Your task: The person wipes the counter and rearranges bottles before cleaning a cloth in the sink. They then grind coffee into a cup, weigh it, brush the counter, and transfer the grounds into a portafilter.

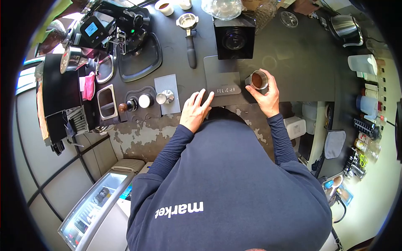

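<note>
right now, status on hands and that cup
Right hand gripped round metal cup of brown grounds. Left hand flat on counter edge, touching grey scale. Nothing between them.

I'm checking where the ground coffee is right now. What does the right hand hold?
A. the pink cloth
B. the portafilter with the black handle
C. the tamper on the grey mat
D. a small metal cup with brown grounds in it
D: the right hand wraps around the metal cup with brown grounds inside, while the portafilter, pink cloth and tamper lie untouched.
</note>
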